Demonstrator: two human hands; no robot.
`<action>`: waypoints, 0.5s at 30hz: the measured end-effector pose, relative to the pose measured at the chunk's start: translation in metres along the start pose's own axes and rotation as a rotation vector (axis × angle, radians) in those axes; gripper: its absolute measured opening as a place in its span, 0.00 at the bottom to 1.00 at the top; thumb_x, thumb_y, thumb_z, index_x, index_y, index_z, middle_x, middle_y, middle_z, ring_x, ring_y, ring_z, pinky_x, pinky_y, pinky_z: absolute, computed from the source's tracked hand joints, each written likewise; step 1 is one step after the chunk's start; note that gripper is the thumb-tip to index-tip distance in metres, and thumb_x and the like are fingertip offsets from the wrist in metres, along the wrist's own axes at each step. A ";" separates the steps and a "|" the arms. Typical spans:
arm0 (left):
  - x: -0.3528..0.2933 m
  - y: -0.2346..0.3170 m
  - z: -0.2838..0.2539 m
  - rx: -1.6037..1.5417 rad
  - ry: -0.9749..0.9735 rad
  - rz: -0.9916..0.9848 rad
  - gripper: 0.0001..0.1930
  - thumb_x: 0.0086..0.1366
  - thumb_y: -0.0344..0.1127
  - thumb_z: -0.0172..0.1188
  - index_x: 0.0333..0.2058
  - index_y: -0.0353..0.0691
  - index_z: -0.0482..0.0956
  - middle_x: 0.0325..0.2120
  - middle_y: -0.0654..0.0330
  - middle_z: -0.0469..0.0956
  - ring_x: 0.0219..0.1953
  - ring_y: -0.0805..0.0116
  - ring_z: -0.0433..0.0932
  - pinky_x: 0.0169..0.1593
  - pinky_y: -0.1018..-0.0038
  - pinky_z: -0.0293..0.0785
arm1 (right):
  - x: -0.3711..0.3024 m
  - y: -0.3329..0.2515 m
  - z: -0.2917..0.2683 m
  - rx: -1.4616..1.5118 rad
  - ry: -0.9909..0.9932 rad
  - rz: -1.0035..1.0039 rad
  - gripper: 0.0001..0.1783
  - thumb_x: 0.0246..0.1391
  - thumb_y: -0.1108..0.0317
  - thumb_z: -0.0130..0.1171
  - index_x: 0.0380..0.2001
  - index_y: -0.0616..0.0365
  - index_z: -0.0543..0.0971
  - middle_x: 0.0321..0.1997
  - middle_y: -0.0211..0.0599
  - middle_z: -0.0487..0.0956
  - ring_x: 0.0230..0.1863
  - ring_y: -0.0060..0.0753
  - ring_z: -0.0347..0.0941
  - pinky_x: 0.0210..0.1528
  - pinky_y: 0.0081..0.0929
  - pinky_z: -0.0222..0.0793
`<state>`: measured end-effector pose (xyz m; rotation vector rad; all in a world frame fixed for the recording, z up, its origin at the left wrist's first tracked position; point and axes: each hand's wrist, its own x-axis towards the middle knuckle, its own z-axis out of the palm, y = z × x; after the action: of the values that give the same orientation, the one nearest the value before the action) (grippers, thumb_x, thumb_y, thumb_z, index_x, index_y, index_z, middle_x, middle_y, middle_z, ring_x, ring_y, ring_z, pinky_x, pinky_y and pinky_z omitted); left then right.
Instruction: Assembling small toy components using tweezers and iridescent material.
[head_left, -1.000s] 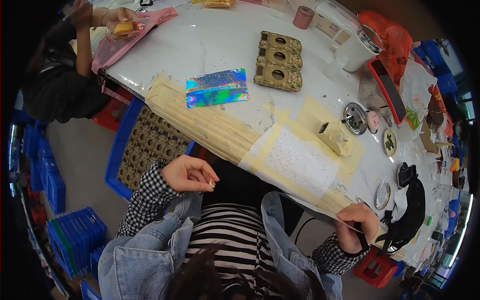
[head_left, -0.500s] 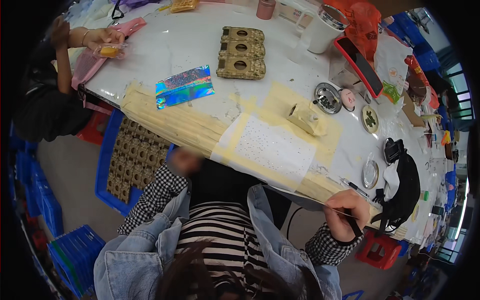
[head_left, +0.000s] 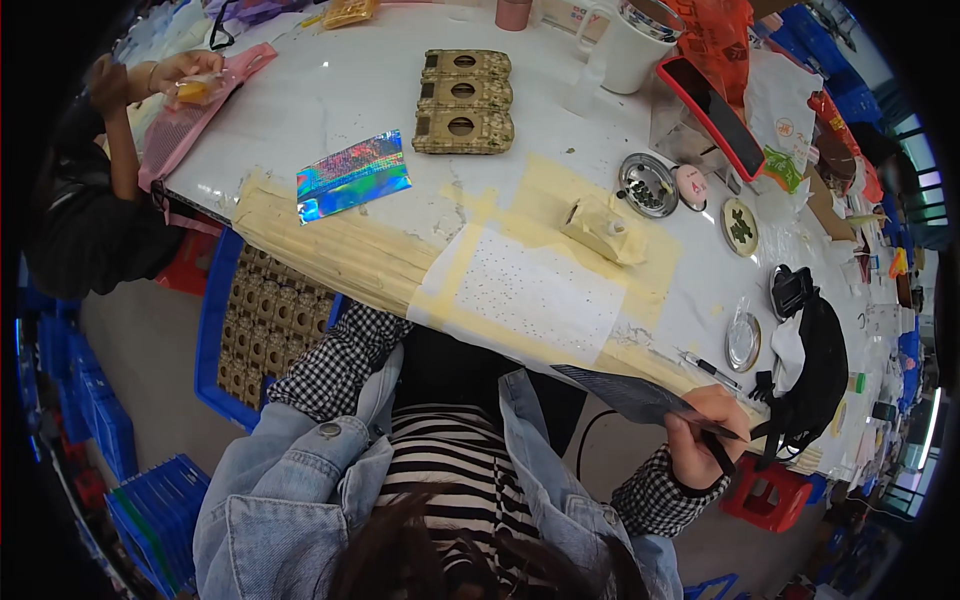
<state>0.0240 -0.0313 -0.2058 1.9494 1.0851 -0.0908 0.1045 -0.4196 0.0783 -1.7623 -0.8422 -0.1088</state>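
Note:
My right hand (head_left: pixel 705 432) is at the table's front edge on the right, its fingers closed on one end of a thin dark grey sheet (head_left: pixel 635 396). The sheet slants out leftward along the edge, and faint fine lines show on it. A black band circles my right wrist. Of my left arm only the checked sleeve (head_left: pixel 345 355) shows; the hand is hidden at the table's front edge. In front of me lies white paper (head_left: pixel 535 290) covered with tiny dark dots and taped down. A shiny holographic sheet (head_left: pixel 355 177) lies behind it to the left.
Three joined camouflage-patterned housings (head_left: pixel 463 102) stand at the back. A tape-covered block (head_left: pixel 603 230), a metal dish of small dark parts (head_left: pixel 648 185) and a phone (head_left: pixel 710 118) are to the right. A blue crate (head_left: pixel 208 350) holds more housings. At left, a co-worker's hand (head_left: pixel 185 72) holds a wrapped yellow item.
The sheet in my right hand has turned from edge-on to show its broad face. My left hand has moved rightward out of sight. The whole view has shifted slightly.

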 end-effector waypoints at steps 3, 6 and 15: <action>0.003 0.000 -0.001 0.036 -0.002 0.005 0.10 0.62 0.36 0.58 0.37 0.35 0.78 0.28 0.54 0.80 0.30 0.69 0.80 0.33 0.76 0.77 | -0.003 0.000 -0.006 -0.007 0.025 0.036 0.07 0.38 0.77 0.65 0.23 0.61 0.76 0.21 0.37 0.77 0.17 0.19 0.66 0.18 0.13 0.54; 0.004 -0.002 -0.005 0.058 -0.001 0.008 0.10 0.62 0.36 0.58 0.37 0.34 0.78 0.28 0.54 0.80 0.30 0.69 0.80 0.34 0.76 0.77 | -0.003 0.002 -0.003 0.033 0.086 0.054 0.07 0.38 0.77 0.65 0.23 0.61 0.76 0.21 0.38 0.77 0.17 0.20 0.67 0.18 0.13 0.55; 0.007 -0.006 -0.011 0.133 -0.009 0.024 0.11 0.62 0.36 0.57 0.38 0.34 0.78 0.29 0.53 0.80 0.31 0.69 0.80 0.35 0.75 0.77 | -0.001 -0.001 -0.003 -0.013 0.101 0.074 0.07 0.37 0.77 0.65 0.22 0.61 0.76 0.20 0.38 0.76 0.18 0.20 0.67 0.18 0.14 0.56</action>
<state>0.0206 -0.0174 -0.2062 2.0782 1.0734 -0.1629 0.1042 -0.4222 0.0800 -1.7824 -0.7040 -0.1538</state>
